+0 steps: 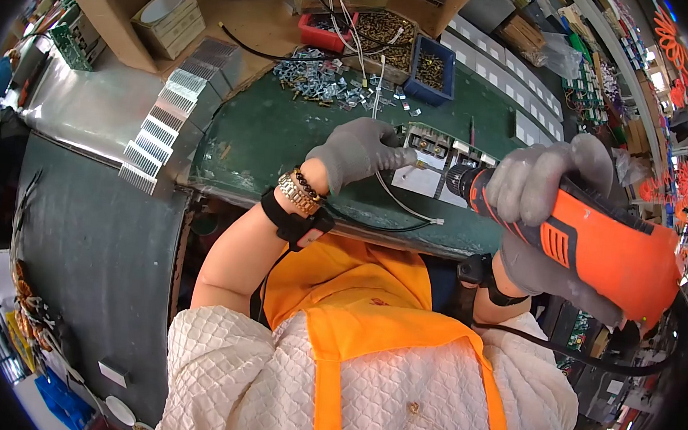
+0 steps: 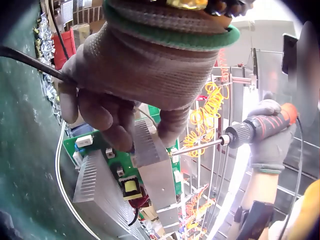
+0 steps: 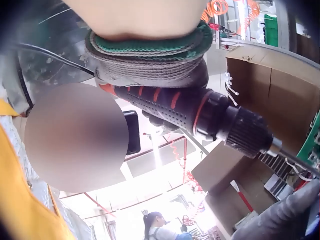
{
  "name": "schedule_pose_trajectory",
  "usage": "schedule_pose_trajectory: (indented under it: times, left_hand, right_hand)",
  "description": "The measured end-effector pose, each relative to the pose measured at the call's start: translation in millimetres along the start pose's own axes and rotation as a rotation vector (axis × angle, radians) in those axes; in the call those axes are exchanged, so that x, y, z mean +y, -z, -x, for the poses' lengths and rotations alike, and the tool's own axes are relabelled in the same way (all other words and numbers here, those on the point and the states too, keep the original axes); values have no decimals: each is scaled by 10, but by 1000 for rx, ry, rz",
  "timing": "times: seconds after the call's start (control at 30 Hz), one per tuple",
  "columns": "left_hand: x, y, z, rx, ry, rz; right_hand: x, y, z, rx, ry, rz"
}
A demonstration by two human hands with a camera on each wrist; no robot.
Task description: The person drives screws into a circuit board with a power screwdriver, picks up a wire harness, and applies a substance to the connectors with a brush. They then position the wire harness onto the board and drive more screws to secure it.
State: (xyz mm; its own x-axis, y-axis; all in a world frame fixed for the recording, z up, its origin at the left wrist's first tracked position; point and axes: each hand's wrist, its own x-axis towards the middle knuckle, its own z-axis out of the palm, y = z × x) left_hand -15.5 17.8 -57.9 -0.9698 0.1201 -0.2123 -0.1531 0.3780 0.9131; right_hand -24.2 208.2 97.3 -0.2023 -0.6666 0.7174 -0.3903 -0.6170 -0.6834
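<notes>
My gloved left hand [image 1: 357,151] grips a finned metal heat sink [image 2: 156,177], fingers on one side and thumb on the other. It stands on a green circuit board [image 2: 98,145] beside a second heat sink [image 2: 95,187]. My gloved right hand [image 1: 536,186] is wrapped round an orange and black power drill [image 1: 608,252], held nearly level. The drill's long bit [image 2: 197,148] points at the gripped heat sink, its tip right at the edge by my left thumb. In the right wrist view, the drill's chuck [image 3: 247,132] faces my left hand.
Loose metal parts [image 1: 322,80] lie behind my left hand, near a red bin [image 1: 323,34] and a blue bin [image 1: 432,72]. A row of heat sinks [image 1: 166,116] stands at left. A white cable [image 1: 401,206] crosses the green bench [image 1: 244,146]; the drill's black cord [image 1: 575,358] loops at right.
</notes>
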Motion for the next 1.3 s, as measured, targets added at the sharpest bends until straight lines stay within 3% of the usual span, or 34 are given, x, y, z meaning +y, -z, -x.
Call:
schedule_pose_trajectory:
  times: [0.13,0.2,0.3,0.67,0.77,1.03,1.1,1.23,1.3]
  left_hand:
    - [-63,-17,-8,9,-38,29]
    - [-39,-10,-5,4,-30,27]
    - [-18,17,0,-38,27,-13]
    - [10,-14,22,-32,26,-65]
    - [2,-33,40,0,-2,-25]
    - [139,16,84,22,8,-138]
    - [152,37,101,-41,51,-167]
    - [135,24,131,-17,40,-146]
    - [60,-28,114,46,-18,-11]
  right_hand:
    - [22,-60,3,22,24,0]
    - [0,-108,26,155,-17,1]
    - [-16,-148,16,196,-72,-11]
    - [-6,-232,-80,124,-99,90]
    - [-143,-233,-79,145,-254,-1]
    - [-287,-249,-49,188,-251,113]
    - [-260,-352,-49,407,-202,116]
    - [44,-464,104,596,-34,303]
    - [43,-380,158,529,-12,272]
